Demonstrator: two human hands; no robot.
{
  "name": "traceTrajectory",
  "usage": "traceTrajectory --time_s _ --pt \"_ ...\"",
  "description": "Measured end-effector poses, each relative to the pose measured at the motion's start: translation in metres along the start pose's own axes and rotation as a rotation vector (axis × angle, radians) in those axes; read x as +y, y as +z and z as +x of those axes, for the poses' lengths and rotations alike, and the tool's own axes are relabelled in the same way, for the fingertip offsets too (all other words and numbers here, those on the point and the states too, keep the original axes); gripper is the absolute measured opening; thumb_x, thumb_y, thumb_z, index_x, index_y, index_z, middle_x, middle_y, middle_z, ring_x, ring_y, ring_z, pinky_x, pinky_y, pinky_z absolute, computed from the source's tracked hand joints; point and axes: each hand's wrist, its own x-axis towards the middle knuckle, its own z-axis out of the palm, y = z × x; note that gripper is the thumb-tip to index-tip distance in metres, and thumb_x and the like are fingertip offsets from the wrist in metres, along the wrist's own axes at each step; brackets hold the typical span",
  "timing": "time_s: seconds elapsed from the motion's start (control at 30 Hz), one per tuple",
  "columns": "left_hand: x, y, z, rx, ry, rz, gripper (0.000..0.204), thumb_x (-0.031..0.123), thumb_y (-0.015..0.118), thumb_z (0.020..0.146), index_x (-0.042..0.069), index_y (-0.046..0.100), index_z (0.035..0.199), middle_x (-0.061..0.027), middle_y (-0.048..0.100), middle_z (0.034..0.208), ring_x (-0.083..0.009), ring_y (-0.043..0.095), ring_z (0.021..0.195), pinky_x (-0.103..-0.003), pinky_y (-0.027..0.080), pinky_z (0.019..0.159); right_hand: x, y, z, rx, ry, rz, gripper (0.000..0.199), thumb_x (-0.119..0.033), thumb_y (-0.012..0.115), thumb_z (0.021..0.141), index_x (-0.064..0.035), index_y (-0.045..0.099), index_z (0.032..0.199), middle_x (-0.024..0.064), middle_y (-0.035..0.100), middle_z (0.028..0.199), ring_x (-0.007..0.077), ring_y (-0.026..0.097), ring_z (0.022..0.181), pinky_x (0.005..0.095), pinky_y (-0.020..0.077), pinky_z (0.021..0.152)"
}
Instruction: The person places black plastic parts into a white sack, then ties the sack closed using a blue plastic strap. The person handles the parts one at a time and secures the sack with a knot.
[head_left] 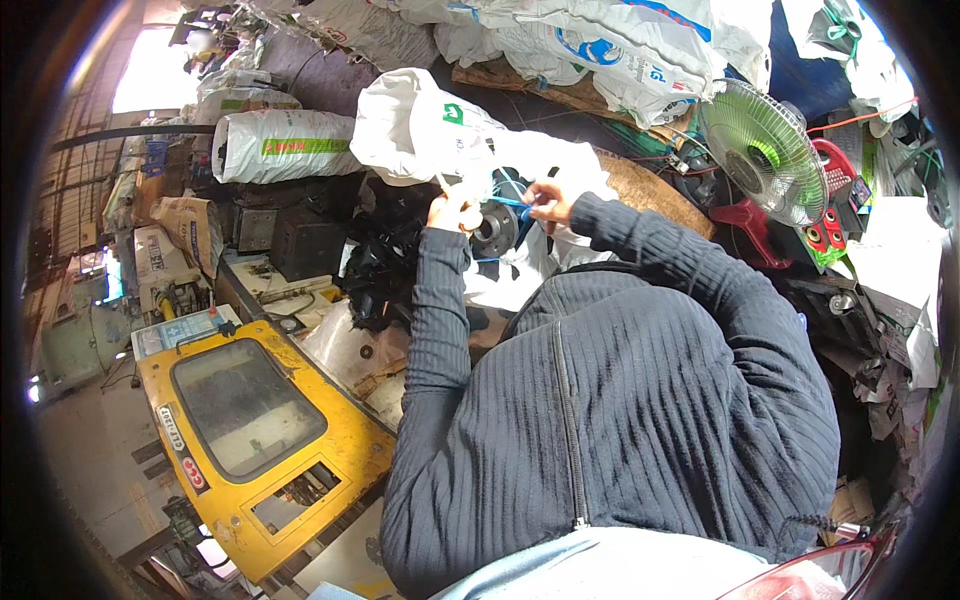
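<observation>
Both hands meet at the mouth of a white woven sack (420, 130), which lies away from the person, beyond the grip. Left hand (450, 212) pinches the sack's edge; right hand (553, 203), equally near, grips a blue cord (512, 202) running across between them.

A big white sack (430, 130) with a green mark is seen at the top middle. A rolled white sack (285, 145) with a green band lies to its left. More white sacks (600, 50) with blue marks are piled above.
</observation>
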Motion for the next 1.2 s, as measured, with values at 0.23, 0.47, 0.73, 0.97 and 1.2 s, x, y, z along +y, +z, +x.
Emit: traceTrajectory --time_s 0.23,0.47,0.73,0.97,1.2 --pt "-0.01 -0.01 -0.013 0.071 0.095 -0.474 0.023 0.01 0.058 0.076 0.007 0.042 0.06 -0.0069 0.048 0.06 -0.0094 0.034 0.036 -0.022 0.03 0.035 -0.015 -0.001 0.01 -0.059 -0.041 -0.301 0.025 -0.006 0.057 0.079 -0.0034 0.042 0.099 0.0078 0.054 0.073 0.0139 0.053 0.045 0.026 0.0449 0.04" --pt "-0.01 -0.011 0.017 0.157 0.022 -0.436 0.027 0.018 0.059 0.076 0.011 0.039 0.059 -0.0035 0.043 0.056 -0.0098 0.031 0.033 -0.023 0.025 0.032 0.012 -0.002 -0.024 0.048 -0.143 -0.086 0.017 -0.015 0.059 0.079 -0.0077 0.05 0.092 0.0008 0.052 0.08 0.0098 0.05 0.074 0.0241 0.0434 0.065" --pt "-0.025 -0.014 -0.027 0.18 0.01 -0.292 0.022 0.015 0.052 0.083 0.01 0.043 0.064 0.0002 0.039 0.055 -0.0076 0.03 0.037 -0.022 0.025 0.034 -0.01 0.006 -0.078 0.065 -0.21 -0.077 0.018 -0.009 0.059 0.075 -0.0066 0.054 0.092 0.0024 0.053 0.078 0.0116 0.052 0.071 0.0258 0.0451 0.066" --pt "0.047 -0.059 -0.074 0.658 0.253 0.427 0.031 0.03 0.063 0.082 0.011 0.051 0.061 0.0053 0.039 0.05 -0.0045 0.035 0.037 -0.021 0.025 0.033 -0.038 0.001 -0.084 0.041 -0.073 -0.437 0.033 -0.01 0.062 0.072 -0.0077 0.051 0.102 0.0058 0.053 0.088 0.0159 0.053 0.078 0.0294 0.0465 0.068" --pt "-0.053 -0.144 -0.016 0.835 0.394 0.644 0.039 0.045 0.06 0.079 0.006 0.068 0.079 -0.006 0.063 0.07 -0.0182 0.059 0.064 -0.032 0.046 0.064 -0.041 -0.003 -0.07 0.863 -0.43 -0.328 0.056 -0.017 0.066 0.073 -0.0041 0.044 0.122 0.0153 0.047 0.122 0.0263 0.048 0.112 0.0348 0.0411 0.091"
